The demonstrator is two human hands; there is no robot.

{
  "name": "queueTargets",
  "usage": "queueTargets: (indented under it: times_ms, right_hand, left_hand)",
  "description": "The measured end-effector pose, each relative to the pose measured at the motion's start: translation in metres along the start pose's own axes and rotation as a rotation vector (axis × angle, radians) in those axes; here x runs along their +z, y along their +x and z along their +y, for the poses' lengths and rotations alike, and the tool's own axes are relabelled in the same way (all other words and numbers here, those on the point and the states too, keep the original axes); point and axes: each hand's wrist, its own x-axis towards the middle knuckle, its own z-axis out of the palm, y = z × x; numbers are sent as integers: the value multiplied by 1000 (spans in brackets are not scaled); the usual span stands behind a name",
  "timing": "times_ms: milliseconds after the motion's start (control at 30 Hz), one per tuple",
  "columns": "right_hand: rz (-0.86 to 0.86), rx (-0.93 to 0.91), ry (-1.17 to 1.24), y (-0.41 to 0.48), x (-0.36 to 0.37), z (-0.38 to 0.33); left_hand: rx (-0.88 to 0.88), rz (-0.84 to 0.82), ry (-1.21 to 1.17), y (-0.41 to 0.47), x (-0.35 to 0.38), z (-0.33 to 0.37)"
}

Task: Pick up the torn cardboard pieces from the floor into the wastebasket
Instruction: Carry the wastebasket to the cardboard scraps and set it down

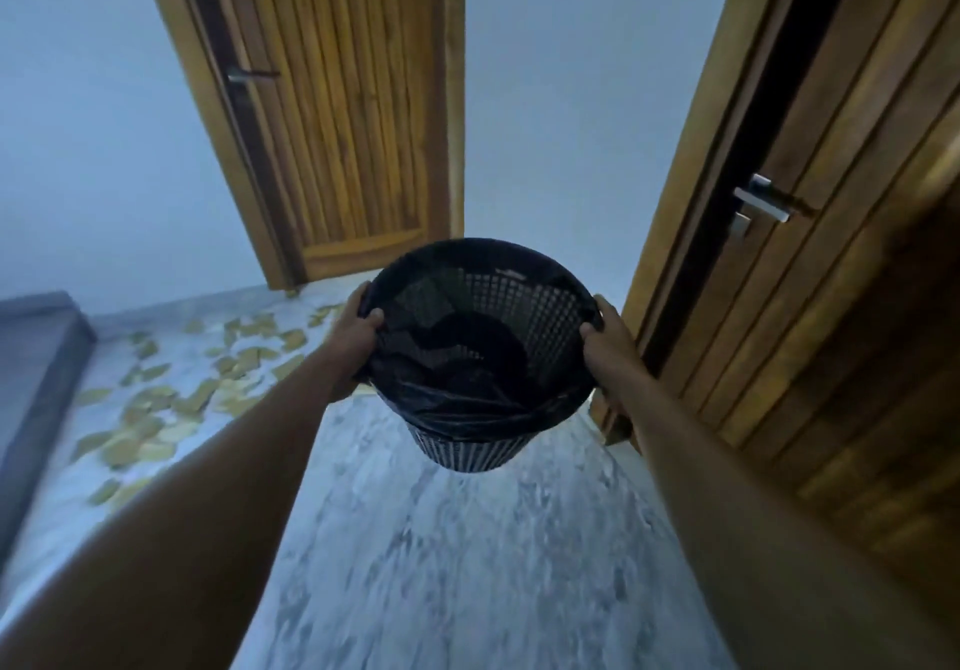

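A black mesh wastebasket lined with a black plastic bag hangs in the air in front of me, above the floor. My left hand grips its left rim and my right hand grips its right rim. Several torn cardboard pieces, tan and flat, lie scattered on the grey marbled floor to the left, from near the far door down toward me. I see only the dark bag inside the basket.
A wooden door stands straight ahead and a second wooden door with a metal handle is close on the right. A grey mattress or low platform borders the floor at the left. Marbled floor lies below the basket.
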Motion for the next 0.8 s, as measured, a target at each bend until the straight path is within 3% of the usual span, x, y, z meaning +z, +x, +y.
queueTargets:
  times_ms: [200, 400, 800]
  right_hand:
    - [-44, 44, 113, 90, 107, -3]
    - [19, 102, 153, 192, 176, -13]
    - [212, 215, 205, 387, 222, 32]
  left_hand:
    - [-76, 87, -28, 105, -67, -11]
    - [-42, 6, 26, 242, -102, -13]
    - [-54, -194, 61, 496, -45, -36]
